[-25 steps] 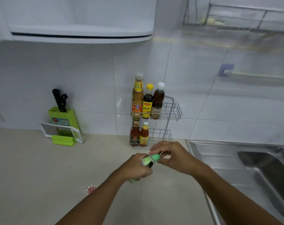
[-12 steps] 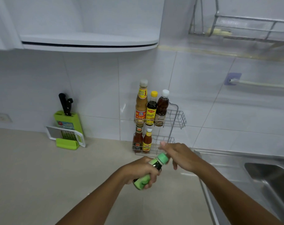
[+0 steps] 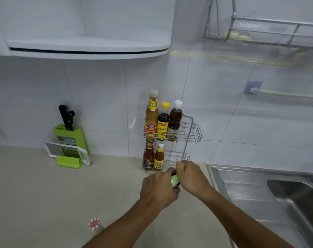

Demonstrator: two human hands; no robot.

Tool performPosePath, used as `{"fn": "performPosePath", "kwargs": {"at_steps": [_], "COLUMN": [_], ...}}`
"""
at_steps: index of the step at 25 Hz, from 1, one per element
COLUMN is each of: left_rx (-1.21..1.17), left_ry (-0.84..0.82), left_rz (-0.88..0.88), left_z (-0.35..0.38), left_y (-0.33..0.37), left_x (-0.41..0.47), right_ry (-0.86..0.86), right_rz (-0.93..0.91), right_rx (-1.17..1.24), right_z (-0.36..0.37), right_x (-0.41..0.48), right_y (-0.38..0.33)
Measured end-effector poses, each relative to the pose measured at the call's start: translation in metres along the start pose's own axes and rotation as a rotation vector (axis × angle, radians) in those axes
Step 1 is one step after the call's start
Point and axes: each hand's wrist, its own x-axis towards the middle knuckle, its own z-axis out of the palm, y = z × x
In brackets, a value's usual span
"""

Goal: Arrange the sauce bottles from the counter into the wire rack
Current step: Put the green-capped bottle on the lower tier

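Observation:
A two-tier wire rack (image 3: pixel 191 133) stands against the tiled wall. Its upper tier holds three bottles: a tall orange-brown one (image 3: pixel 151 116), a dark yellow-capped one (image 3: pixel 163 122) and a brown white-capped one (image 3: pixel 175 120). Two small red sauce bottles (image 3: pixel 148 154) (image 3: pixel 159 156) stand in the lower tier. Just in front of the lower tier, my left hand (image 3: pixel 158 189) and my right hand (image 3: pixel 192 176) both grip a green-labelled bottle (image 3: pixel 175 181). Most of that bottle is hidden by my fingers. A bottle with a red-and-white cap (image 3: pixel 94 224) stands on the counter near me.
A green knife block (image 3: pixel 69 138) with a grater (image 3: pixel 68 153) leaning on it sits at the back left of the beige counter (image 3: pixel 35 194). A steel sink (image 3: pixel 277 194) lies to the right. A white shelf (image 3: pixel 87 49) overhangs the wall, and a dish rack (image 3: pixel 268 31) hangs above the sink.
Both hands have carried the green-labelled bottle forward to the rack's lower tier. My right hand has closed over its top, and the bottle is now mostly covered.

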Motion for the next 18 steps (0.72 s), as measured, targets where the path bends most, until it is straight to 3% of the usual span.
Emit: {"fn": "performPosePath", "kwargs": {"at_steps": [3,6,10,12,14,18], "left_rx": [-0.015,-0.091,-0.762,-0.836,-0.8,-0.687], "left_ry": [0.113,-0.078,-0.348,-0.411,-0.429,-0.411], "left_rz": [0.032,-0.088,-0.19,-0.161,-0.19,-0.353], "left_z": [0.001,-0.005,-0.006,-0.002,0.004,0.016], "left_y": [0.001,-0.005,-0.012,-0.016,-0.025,-0.062], "left_x": [0.006,0.012,0.016,0.023,0.037,0.07], "right_ry": [-0.024,-0.031,-0.33,-0.419,-0.364,-0.029], "right_rz": [0.084,0.104,-0.031,-0.061,-0.077,-0.004], "right_rx": [0.066,0.159,0.579,0.678,0.679,0.645], "right_z": [-0.006,-0.014,-0.016,-0.015,-0.012,0.002], "right_x": [0.006,0.009,0.003,0.006,0.018,0.055], "right_y": [-0.004,0.004,0.023,0.036,0.045,0.064]}}
